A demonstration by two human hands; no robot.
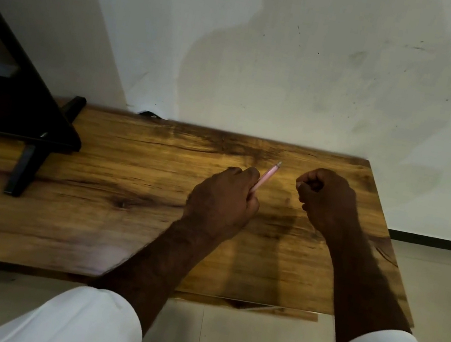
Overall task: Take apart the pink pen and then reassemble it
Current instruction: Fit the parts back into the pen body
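The person leans over a wooden desk (88, 222) that is pushed against a pale, scuffed wall (297, 63), with both forearms reaching out of white sleeves (88, 324). The left hand (224, 197) is held over the middle of the desk, and its fingers (250, 175) are curled tight round the lower part of the pink pen (265, 176). The pen sticks up out of the top of that fist and slants away to the right, with its pale tip end pointing toward the far edge of the desk. From here the pen looks to be all in one piece, though the part inside the fist is hidden. It is clear of the desk surface, carried only by that hand. The right hand (324, 200) is just beside it, a little gap away from the pen and not touching it. Its fingers are bunched in toward the palm with the thumb drawn against them. I cannot tell whether some small thing is pinched in there or nothing at all. Off at the left end of the desk stands a black frame (6, 90) on slanted black legs. Glossy pale floor tiles (439, 284) show past the desk's right edge.
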